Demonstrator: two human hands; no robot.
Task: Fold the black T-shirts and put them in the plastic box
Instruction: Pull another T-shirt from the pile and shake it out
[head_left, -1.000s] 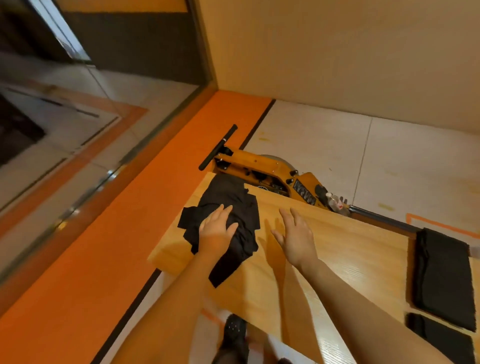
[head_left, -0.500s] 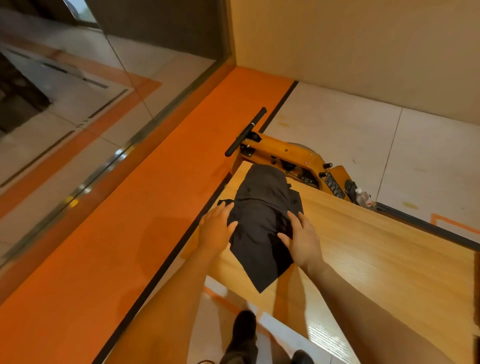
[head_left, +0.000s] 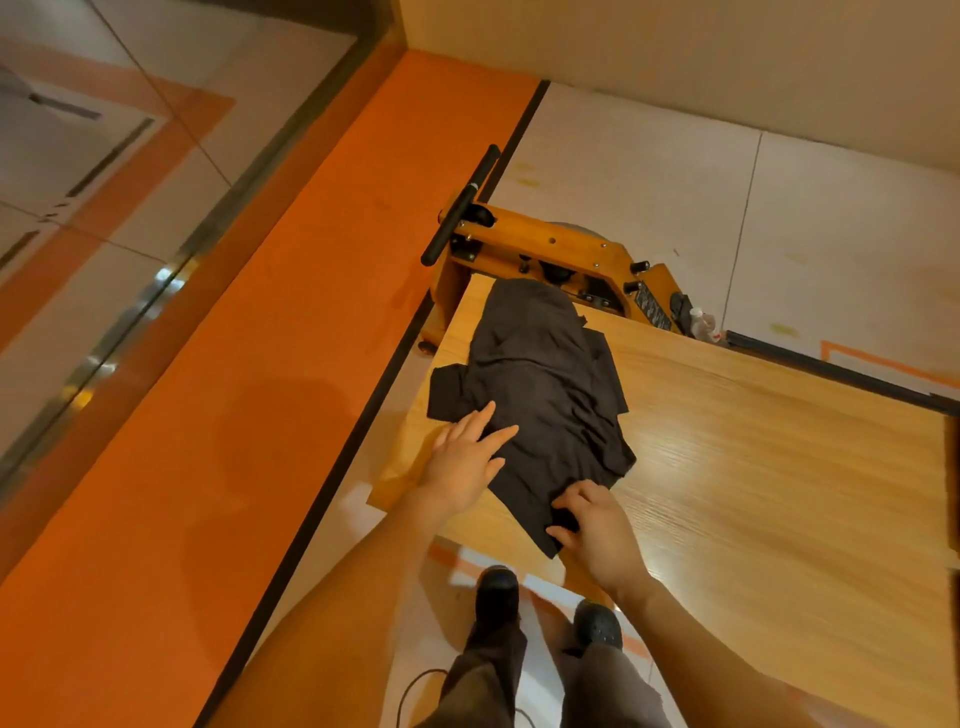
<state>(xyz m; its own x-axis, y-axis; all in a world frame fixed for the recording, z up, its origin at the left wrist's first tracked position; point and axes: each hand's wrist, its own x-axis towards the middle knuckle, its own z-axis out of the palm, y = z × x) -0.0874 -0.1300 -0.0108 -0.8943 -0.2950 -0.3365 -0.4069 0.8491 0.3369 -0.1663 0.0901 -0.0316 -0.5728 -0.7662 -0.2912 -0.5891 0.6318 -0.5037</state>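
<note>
Head view, contents listed left to right:

- Glass partition (head_left: 104, 218): far left, reflective, metal base rail; what lies behind it is hard to make out.
- Orange floor band (head_left: 249, 415): broad diagonal strip edged by a black line, running toward the far wall.
- Pale tiled floor (head_left: 675, 171): beyond the band, meeting a beige wall (head_left: 701, 62) at the top.
- Orange machine (head_left: 545, 260): on the floor past the tabletop's far end, black bar handle on its left side; its lower part is hidden by the tabletop.
- Tabletop (head_left: 753, 457): light wood grain, cut off at the right edge.
- Black T-shirt (head_left: 540, 384): rumpled, lying on the left end of the tabletop, one sleeve spread toward the left edge.
- Left hand (head_left: 465, 457): fingers straight and spread, resting flat on the shirt's left side.
- Right hand (head_left: 597, 530): fingers curled, pinching the shirt's near corner at the tabletop's front edge.
- Shoes (head_left: 497, 592): two dark ones on the floor below the tabletop edge, trouser legs above them.
- Small bottle (head_left: 702, 323): just right of the machine, blurred.
</note>
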